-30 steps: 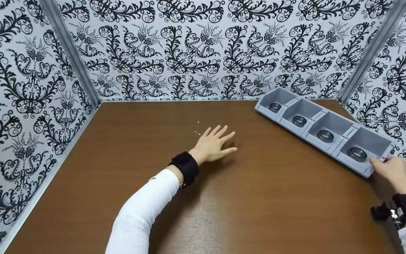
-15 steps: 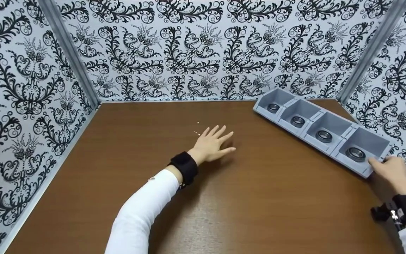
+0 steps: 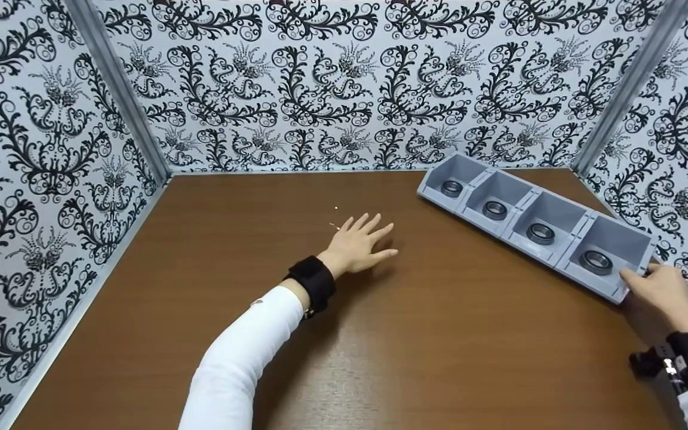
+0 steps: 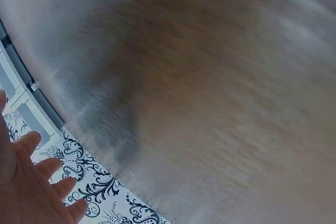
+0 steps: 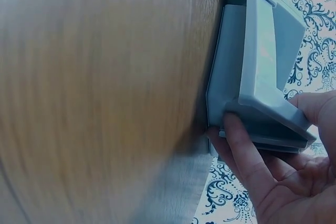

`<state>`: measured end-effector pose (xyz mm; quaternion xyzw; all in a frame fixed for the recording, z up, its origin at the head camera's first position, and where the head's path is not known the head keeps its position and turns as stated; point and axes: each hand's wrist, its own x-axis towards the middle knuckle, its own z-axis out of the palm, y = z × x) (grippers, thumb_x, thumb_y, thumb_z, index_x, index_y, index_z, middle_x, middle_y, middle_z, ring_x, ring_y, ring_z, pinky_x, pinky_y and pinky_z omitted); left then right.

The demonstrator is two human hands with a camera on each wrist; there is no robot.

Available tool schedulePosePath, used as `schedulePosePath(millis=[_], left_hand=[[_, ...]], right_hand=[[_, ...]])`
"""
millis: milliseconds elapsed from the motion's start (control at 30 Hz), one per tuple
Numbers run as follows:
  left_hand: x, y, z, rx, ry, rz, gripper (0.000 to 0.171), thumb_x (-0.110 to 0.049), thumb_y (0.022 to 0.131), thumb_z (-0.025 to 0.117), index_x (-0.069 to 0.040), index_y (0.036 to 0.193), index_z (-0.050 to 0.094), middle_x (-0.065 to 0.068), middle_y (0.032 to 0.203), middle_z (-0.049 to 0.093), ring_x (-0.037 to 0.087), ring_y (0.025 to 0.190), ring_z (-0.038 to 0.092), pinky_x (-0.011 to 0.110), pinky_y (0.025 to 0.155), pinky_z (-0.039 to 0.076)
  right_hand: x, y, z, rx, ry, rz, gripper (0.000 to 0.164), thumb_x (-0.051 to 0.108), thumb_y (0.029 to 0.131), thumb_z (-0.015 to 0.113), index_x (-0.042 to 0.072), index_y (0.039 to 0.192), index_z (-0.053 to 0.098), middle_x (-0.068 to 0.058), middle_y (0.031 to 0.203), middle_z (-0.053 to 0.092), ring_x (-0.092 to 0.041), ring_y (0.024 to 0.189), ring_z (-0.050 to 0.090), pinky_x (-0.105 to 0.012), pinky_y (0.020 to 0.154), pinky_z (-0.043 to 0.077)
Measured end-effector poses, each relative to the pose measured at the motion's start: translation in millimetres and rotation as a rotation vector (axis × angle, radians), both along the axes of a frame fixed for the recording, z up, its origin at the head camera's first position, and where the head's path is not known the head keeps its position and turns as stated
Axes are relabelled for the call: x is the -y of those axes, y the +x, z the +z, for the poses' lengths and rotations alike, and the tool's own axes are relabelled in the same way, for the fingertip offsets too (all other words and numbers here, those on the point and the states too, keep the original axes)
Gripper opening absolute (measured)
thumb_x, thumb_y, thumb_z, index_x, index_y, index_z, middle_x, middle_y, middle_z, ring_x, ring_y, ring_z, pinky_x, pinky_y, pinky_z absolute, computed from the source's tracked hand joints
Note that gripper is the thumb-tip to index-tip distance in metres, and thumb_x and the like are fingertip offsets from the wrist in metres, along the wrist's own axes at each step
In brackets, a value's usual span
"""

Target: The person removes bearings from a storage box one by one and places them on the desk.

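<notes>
A grey row of joined open bins [image 3: 619, 234] stands at a slant on the right of the brown table. Each compartment holds one ring-shaped metal bearing, the largest bearing [image 3: 596, 272] in the nearest and smaller ones farther back. My right hand [image 3: 666, 292] grips the near end of the row, thumb over the front edge. In the right wrist view, fingers of the right hand [image 5: 283, 192] lie against the end wall and underside of the grey bin [image 5: 257, 61]. Spread and holding nothing, my left hand [image 3: 355, 246] is over the middle of the table, palm down.
Patterned white-and-black panels [image 3: 320, 89] enclose the brown tabletop [image 3: 469, 346] at the back and both sides. Grey posts [image 3: 120, 89] stand at the back corners. Small light specks [image 3: 336, 208] lie beyond the left hand.
The row of bins has shifted a little to the left, its far end most, together with my right hand's grip. My left hand has hardly moved.
</notes>
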<state>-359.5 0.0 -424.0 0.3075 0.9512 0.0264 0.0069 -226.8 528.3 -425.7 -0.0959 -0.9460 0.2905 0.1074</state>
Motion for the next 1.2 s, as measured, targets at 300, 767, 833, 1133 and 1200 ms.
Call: schedulePosePath(millis=[300, 767, 833, 1133, 1200], left_hand=[[0.9, -0.7, 1.4, 0.027, 0.028, 0.013, 0.071, -0.063, 0.106, 0.039, -0.026, 0.166, 0.03, 0.009, 0.172, 0.023, 0.032, 0.158, 0.018, 0.049, 0.126, 0.016], [0.2, -6.5, 2.5, 0.075, 0.062, 0.062, 0.074, -0.064, 0.106, 0.039, -0.024, 0.167, 0.028, 0.01, 0.172, 0.023, 0.036, 0.157, 0.021, 0.05, 0.126, 0.018], [0.8, -5.3, 5.0, 0.081, 0.085, 0.074, 0.073, -0.063, 0.106, 0.04, -0.024, 0.166, 0.029, 0.01, 0.171, 0.024, 0.037, 0.157, 0.022, 0.05, 0.125, 0.019], [2.2, -9.0, 12.8, 0.097, 0.17, 0.132, 0.074, -0.061, 0.106, 0.042, -0.02, 0.166, 0.028, 0.013, 0.17, 0.028, 0.04, 0.154, 0.027, 0.051, 0.123, 0.025], [1.7, -10.6, 13.5, 0.097, 0.189, 0.146, 0.075, -0.062, 0.106, 0.042, -0.02, 0.166, 0.029, 0.013, 0.169, 0.029, 0.04, 0.154, 0.029, 0.053, 0.122, 0.028]], right_hand=[[2.6, -1.5, -3.4, 0.002, -0.025, 0.059, 0.05, 0.021, 0.101, 0.057, -0.028, 0.112, 0.056, -0.001, 0.057, 0.057, -0.009, 0.045, 0.044, -0.027, 0.042, 0.039], [7.1, 0.1, -5.1, -0.04, -0.009, 0.141, 0.046, 0.015, 0.098, 0.058, -0.029, 0.112, 0.057, 0.004, 0.049, 0.047, -0.004, 0.042, 0.04, -0.023, 0.04, 0.037], [7.9, 0.6, -5.2, -0.049, -0.003, 0.146, 0.046, 0.015, 0.098, 0.058, -0.029, 0.113, 0.056, 0.005, 0.048, 0.046, -0.004, 0.042, 0.04, -0.023, 0.041, 0.037], [12.1, 4.1, -3.0, -0.007, -0.019, 0.165, 0.048, 0.015, 0.1, 0.058, -0.028, 0.12, 0.054, 0.005, 0.052, 0.046, -0.006, 0.045, 0.042, -0.024, 0.042, 0.039], [13.4, 4.5, -2.2, -0.003, -0.02, 0.166, 0.048, 0.015, 0.1, 0.058, -0.028, 0.12, 0.054, 0.004, 0.054, 0.048, -0.006, 0.047, 0.043, -0.024, 0.043, 0.039]])
